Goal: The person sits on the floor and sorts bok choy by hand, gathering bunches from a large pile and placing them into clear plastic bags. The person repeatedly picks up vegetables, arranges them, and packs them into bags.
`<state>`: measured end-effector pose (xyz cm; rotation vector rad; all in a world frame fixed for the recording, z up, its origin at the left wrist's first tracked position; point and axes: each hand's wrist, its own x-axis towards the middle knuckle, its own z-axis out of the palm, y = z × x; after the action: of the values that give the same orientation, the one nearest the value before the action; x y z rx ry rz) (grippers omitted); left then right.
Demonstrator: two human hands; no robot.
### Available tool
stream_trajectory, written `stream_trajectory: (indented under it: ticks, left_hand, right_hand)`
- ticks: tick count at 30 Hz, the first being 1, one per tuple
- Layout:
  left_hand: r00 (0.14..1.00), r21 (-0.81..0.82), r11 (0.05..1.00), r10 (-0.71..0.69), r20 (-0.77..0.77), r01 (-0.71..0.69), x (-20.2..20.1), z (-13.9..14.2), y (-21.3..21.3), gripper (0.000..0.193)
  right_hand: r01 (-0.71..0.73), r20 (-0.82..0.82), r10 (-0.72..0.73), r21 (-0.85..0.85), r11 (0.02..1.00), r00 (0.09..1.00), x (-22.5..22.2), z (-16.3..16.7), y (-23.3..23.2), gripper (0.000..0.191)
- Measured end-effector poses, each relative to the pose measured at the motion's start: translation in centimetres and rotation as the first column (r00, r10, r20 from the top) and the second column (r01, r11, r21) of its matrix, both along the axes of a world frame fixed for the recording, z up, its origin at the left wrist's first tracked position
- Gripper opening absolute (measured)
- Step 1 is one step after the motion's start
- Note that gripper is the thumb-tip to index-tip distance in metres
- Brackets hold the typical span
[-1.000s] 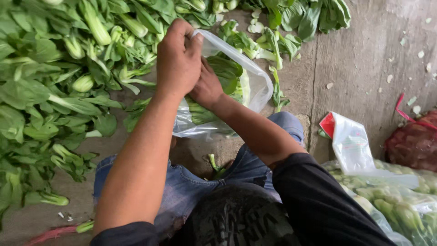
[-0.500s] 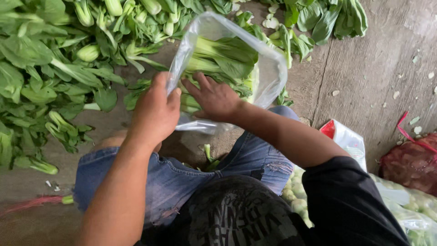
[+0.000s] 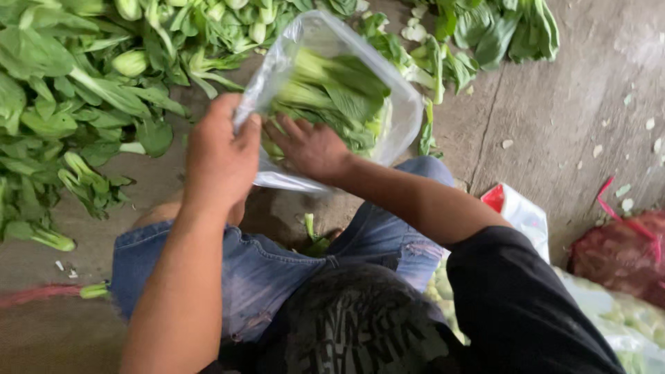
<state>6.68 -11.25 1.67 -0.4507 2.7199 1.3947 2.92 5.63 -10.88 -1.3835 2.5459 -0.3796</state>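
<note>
A clear plastic bag point(image 3: 405, 118) stuffed with green bok choy point(image 3: 339, 93) is held over the floor in front of my knees. My left hand point(image 3: 218, 152) grips the bag's open edge at its left side. My right hand point(image 3: 312, 145) lies flat at the bag's mouth, fingers spread against the leaves inside. Both forearms reach forward over my blue jeans.
A big heap of loose bok choy point(image 3: 76, 90) covers the floor at the left and top. More leaves point(image 3: 495, 31) lie at the upper right. Filled clear bags point(image 3: 623, 318), a red mesh sack point(image 3: 620, 253) and a red-and-white packet point(image 3: 516, 211) sit at the right on the concrete.
The bag has opened up and swung a little rightward. My left hand slid from the top of the bag to its left edge. My right hand pushed deeper into the mouth.
</note>
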Motion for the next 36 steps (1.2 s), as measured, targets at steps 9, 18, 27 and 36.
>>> stream_trajectory:
  ticks: [9,18,27,36]
  left_hand:
    - [0.925,0.032,0.965,0.258,-0.279,-0.259,5.4,-2.9,3.6,0.067]
    - [0.895,0.719,0.566,0.409,0.180,-0.403,8.6,-5.9,3.0,0.032]
    - [0.951,0.190,0.954,-0.181,-0.250,0.232,-12.7,1.7,5.6,0.019]
    - [0.786,0.044,0.785,-0.618,-0.004,0.618,-12.0,-6.1,25.7,0.017]
  right_hand:
    - [0.496,-0.110,-0.499,-0.053,0.867,0.860,-7.9,12.7,10.6,0.074]
    - [0.586,0.147,-0.569,-0.137,0.798,0.809,-11.1,8.9,16.2,0.019]
    - [0.920,0.757,-0.591,-0.032,0.390,0.277,7.5,16.4,19.8,0.030]
    - [0.989,0.986,-0.121,0.125,0.074,-0.115,16.6,8.6,14.6,0.027]
